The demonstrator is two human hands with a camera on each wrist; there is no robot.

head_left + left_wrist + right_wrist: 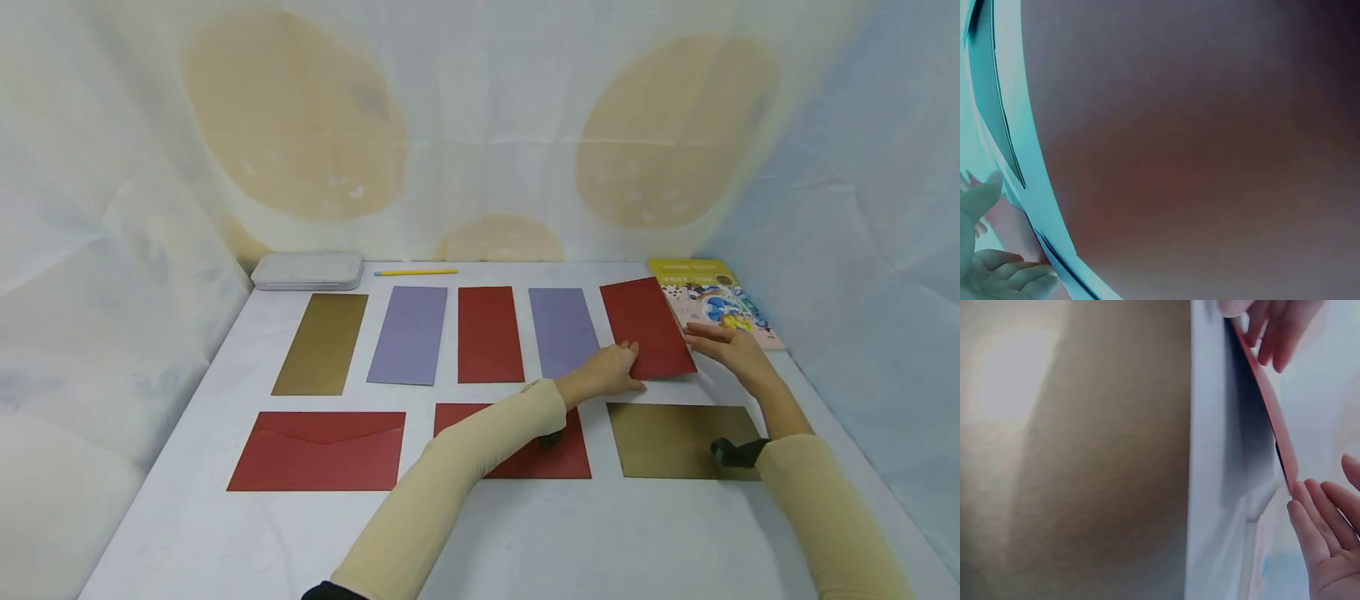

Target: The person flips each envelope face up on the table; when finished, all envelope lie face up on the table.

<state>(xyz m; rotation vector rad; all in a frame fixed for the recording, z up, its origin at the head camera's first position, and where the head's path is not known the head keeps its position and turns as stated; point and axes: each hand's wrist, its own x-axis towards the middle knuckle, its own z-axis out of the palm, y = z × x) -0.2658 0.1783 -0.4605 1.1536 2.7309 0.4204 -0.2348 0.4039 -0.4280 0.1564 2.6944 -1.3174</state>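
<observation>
At the right end of the back row, a red envelope is tilted, its near edge raised off the table. My left hand pinches it at its near left corner; the right wrist view shows the left thumb below and the fingers above. At its right side, my right hand has its fingers straight, with fingertips right at the envelope's corner. A purple envelope lies just left of the left hand. A gold envelope lies beneath the right wrist.
The back row also holds a red envelope, a purple one and a gold one. Two red envelopes lie in front, one showing its flap, another under my left forearm. Behind are a case, pencil and book.
</observation>
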